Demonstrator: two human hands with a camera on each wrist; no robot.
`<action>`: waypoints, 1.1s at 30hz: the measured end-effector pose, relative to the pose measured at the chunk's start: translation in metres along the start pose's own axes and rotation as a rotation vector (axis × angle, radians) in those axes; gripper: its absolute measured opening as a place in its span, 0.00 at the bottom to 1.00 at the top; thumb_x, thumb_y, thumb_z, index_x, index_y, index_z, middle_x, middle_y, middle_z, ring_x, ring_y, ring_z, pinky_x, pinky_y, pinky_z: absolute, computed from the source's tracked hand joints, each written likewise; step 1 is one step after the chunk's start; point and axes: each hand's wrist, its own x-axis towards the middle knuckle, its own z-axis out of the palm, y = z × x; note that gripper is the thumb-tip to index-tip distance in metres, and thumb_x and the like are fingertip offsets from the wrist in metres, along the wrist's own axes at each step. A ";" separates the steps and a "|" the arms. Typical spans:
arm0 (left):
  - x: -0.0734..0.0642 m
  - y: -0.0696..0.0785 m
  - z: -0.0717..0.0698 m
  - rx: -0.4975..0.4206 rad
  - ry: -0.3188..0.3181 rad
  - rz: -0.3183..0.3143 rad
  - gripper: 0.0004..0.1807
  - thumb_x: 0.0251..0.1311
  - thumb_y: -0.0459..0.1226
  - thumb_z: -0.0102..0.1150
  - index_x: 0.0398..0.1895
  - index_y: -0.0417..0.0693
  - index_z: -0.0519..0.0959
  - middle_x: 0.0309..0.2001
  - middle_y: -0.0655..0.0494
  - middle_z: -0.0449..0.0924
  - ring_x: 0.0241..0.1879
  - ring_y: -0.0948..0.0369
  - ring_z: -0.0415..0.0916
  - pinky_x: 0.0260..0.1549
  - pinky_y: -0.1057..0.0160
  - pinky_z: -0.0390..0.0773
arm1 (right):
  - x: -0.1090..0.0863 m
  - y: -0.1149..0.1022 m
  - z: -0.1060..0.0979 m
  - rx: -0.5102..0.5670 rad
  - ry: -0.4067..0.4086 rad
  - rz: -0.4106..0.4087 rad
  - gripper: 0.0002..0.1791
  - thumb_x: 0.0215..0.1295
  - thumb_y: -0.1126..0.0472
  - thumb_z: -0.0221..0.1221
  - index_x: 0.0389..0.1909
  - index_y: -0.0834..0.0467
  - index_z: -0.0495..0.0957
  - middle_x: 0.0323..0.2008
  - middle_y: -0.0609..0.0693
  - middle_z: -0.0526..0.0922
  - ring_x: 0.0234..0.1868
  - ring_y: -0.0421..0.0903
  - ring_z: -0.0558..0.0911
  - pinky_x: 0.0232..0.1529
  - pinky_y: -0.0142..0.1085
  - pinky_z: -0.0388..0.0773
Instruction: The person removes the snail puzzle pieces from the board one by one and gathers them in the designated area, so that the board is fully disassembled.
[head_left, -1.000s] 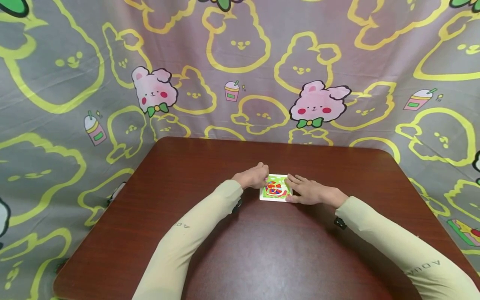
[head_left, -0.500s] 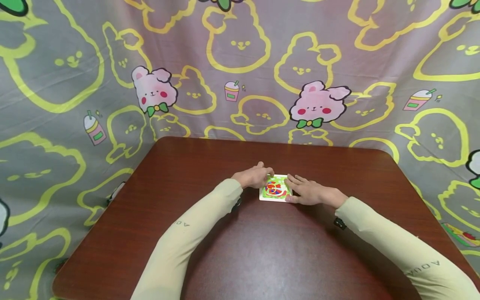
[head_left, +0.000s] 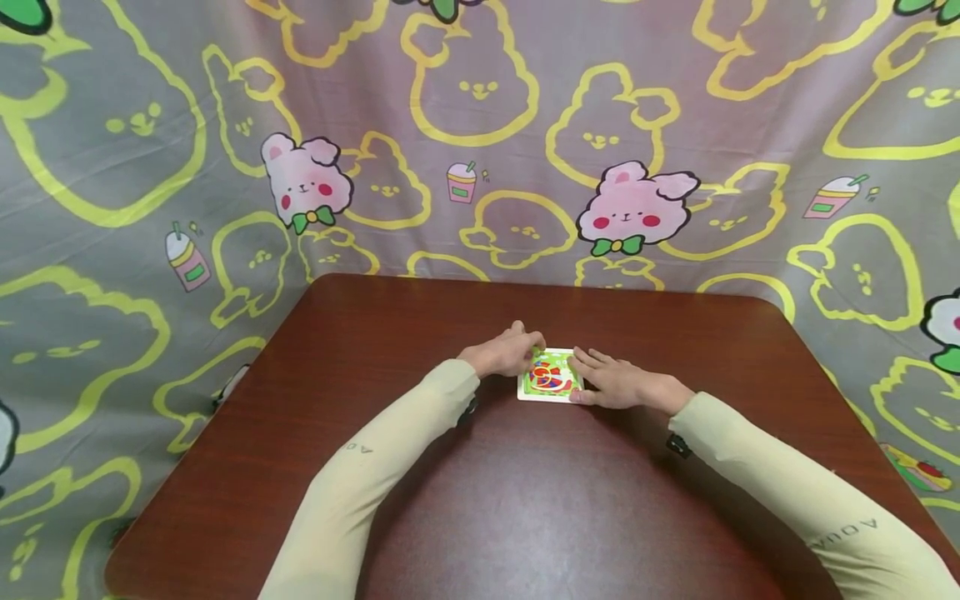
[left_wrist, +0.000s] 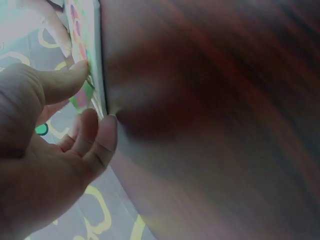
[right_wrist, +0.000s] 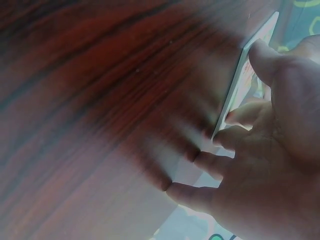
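A flat square picture board (head_left: 551, 379) with a white border and a colourful snail on green lies on the table. My left hand (head_left: 506, 352) is at its upper left corner. In the left wrist view, the thumb (left_wrist: 72, 82) touches or nearly touches the board's face, and other fingertips are bent by its edge. A small green-and-pink patch (left_wrist: 82, 98) juts out beside the thumb; whether it is a loose piece, or pinched, is unclear. My right hand (head_left: 615, 382) rests along the right edge with fingers spread, thumb on the near corner and several fingertips on the tabletop.
The reddish-brown wooden table (head_left: 360, 350) has rounded corners and extends around the board on all sides. A grey patterned cloth (head_left: 525, 100) hangs close behind it and along its sides. Both forearms wear pale sleeves (head_left: 390, 450), and dark wrist devices (head_left: 678, 446) sit under the wrists.
My left fingers, bunched at the board's left edge a second ago, have since reached out over its upper left corner. The right hand and the board stay nearly still.
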 end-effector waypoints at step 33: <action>-0.003 -0.015 -0.016 -0.229 0.153 -0.012 0.06 0.71 0.38 0.51 0.43 0.49 0.77 0.40 0.55 0.81 0.37 0.61 0.73 0.39 0.64 0.73 | -0.001 -0.001 -0.001 0.004 0.007 0.005 0.43 0.71 0.38 0.49 0.76 0.60 0.52 0.77 0.64 0.48 0.75 0.70 0.51 0.61 0.71 0.59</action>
